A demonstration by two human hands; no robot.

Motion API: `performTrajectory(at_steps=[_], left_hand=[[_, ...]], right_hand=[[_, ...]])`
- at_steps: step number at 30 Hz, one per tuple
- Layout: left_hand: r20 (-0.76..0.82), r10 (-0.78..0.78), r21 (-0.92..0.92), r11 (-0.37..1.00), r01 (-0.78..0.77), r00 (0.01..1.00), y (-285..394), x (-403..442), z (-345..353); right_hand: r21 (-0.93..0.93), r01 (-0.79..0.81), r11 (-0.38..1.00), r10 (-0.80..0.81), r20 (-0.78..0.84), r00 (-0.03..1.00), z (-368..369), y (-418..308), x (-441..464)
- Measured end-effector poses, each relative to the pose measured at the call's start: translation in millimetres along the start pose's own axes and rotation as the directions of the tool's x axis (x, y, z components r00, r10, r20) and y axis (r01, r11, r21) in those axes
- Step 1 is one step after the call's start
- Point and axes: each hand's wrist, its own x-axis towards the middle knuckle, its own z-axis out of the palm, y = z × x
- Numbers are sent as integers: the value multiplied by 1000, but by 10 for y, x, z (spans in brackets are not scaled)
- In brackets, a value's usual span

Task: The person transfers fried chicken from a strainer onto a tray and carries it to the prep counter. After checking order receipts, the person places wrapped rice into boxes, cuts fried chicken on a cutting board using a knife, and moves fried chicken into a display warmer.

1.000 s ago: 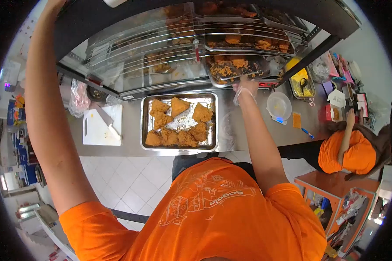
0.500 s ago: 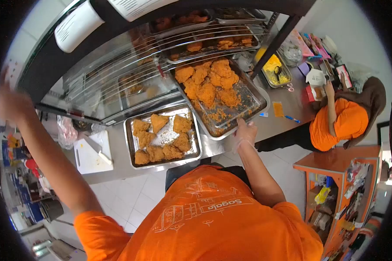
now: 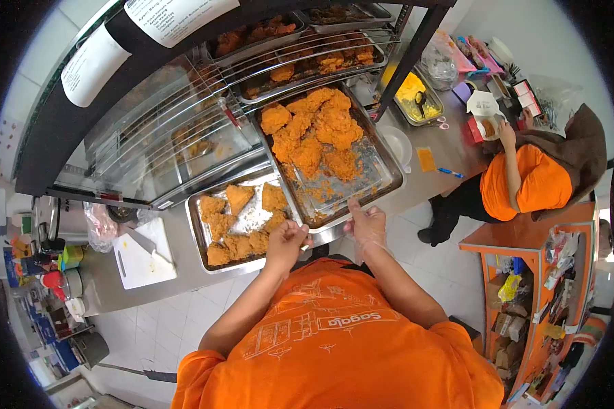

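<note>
A metal tray of fried chicken (image 3: 382,178) juts out of the display cabinet, tilted across the counter, with crumbs on its bare near part. My right hand (image 3: 367,230), in a clear plastic glove, is closed on the tray's near edge. Close to the same tray's near left corner is my left hand (image 3: 288,247), its fingers pinched together; a small pale thing shows at the fingertips, too small to name. A second tray (image 3: 199,234) with several breaded pieces lies on the counter at the left, its right side partly under the first tray.
The glass cabinet (image 3: 147,129) with wire racks and more trays rises ahead. A knife rests on a white cutting board (image 3: 158,270) at left. Rightward are a yellow food tray (image 3: 438,112), a round lid (image 3: 394,146) and a person in orange (image 3: 525,180) holding a box.
The chicken tray has come out of the cabinet toward me in my right hand. My left hand has come down from the upper left to near the tray's corner.
</note>
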Motion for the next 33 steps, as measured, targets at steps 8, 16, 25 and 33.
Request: performTrajectory(at_steps=[8, 16, 25, 33], left_hand=[[-58, 38, -25, 999, -39, 998, -282, 185, -52], [-119, 41, -27, 999, -44, 992, -254, 188, -124], [-109, -6, -56, 998, 0, 994, -243, 175, -141], [-102, -47, -168, 985, 29, 994, -293, 185, -142]], right_hand=[[146, -29, 989, 29, 1, 1000, -448, -52, 254], [-537, 551, 639, -541, 196, 818, -945, -458, 1093], [-807, 399, 435, -435, 200, 878, -863, -757, 921], [-710, 694, 117, -708, 431, 560, 34, -1459, 778]])
